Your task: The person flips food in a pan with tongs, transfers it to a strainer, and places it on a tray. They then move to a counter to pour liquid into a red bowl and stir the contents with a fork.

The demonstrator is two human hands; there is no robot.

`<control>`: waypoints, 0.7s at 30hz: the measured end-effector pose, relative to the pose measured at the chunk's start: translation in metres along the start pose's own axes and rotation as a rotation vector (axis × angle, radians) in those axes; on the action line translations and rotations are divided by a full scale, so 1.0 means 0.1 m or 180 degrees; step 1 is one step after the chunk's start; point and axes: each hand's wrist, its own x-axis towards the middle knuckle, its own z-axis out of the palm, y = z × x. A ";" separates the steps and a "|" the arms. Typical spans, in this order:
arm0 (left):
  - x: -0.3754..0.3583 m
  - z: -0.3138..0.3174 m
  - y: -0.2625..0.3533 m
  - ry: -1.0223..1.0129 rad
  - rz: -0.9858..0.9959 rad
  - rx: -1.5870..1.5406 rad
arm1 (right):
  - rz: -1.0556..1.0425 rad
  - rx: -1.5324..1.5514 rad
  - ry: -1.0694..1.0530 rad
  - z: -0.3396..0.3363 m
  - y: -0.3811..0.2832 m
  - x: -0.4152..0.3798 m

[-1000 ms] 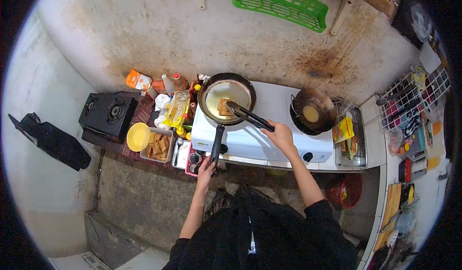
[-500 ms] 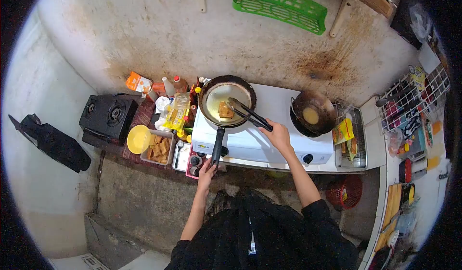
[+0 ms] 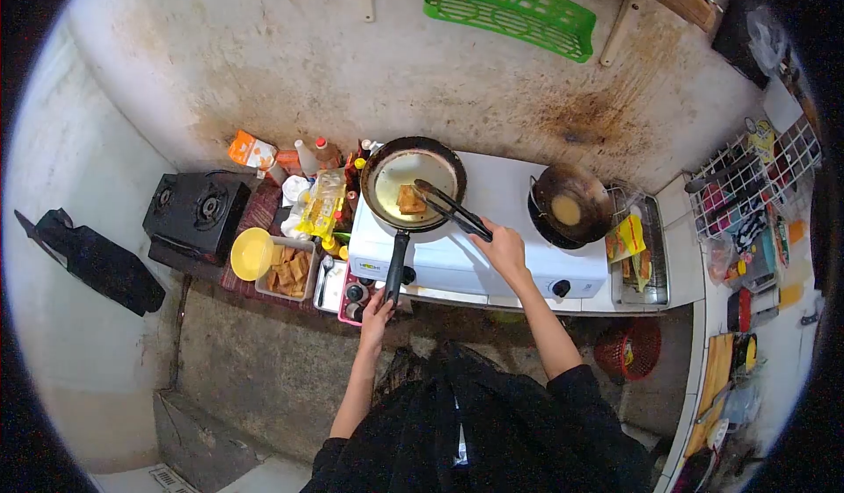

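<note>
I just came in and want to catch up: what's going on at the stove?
A person is at a white stove. The left hand has its grip around the handle of a frying pan. The right hand holds tongs, their tips at a browned piece of food in the pan. To the left, more browned pieces sit in a tub.

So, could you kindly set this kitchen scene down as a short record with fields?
Left hand: closed around the pan handle
Right hand: holding tongs
Tong tips: at a browned piece in the frying pan
White stove: frying pan at left, dark wok with liquid at right
Left of stove: tub of browned pieces, beside a yellow round dish
</note>
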 end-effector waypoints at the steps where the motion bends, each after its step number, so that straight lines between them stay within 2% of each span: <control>1: -0.01 0.01 0.01 -0.0013 -0.0003 0.0004 | 0.0011 -0.0003 0.0008 0.00 0.01 -0.01; 7: -0.01 0.00 0.01 -0.0011 -0.0033 0.0022 | 0.0029 0.0170 -0.0076 -0.08 -0.04 -0.18; 13: 0.01 -0.01 -0.01 -0.0169 -0.0016 -0.0191 | -0.0008 -0.0068 -0.0041 0.02 0.05 -0.20; 15: -0.02 0.03 0.06 -0.0142 -0.0404 -0.1372 | 0.0083 -0.0022 -0.0081 -0.03 -0.02 -0.22; 16: 0.05 0.02 -0.01 -0.0157 -0.0410 -0.1367 | 0.0095 -0.0025 -0.0071 -0.04 0.00 -0.22; 18: 0.29 -0.07 -0.30 0.0155 -0.0374 -0.1134 | 0.0227 0.0478 -0.0081 0.00 0.08 -0.22; 19: 0.35 -0.01 -0.41 0.0452 -0.0108 -0.0325 | 0.0230 0.0480 -0.0064 0.08 0.17 -0.23; 20: 0.66 -0.20 -0.80 0.0142 0.0625 0.0731 | 0.0248 0.1010 0.0117 0.19 0.27 -0.24; 21: 0.91 -0.36 -1.10 0.0130 0.0641 0.0728 | 0.0259 0.1537 0.0297 0.24 0.33 -0.25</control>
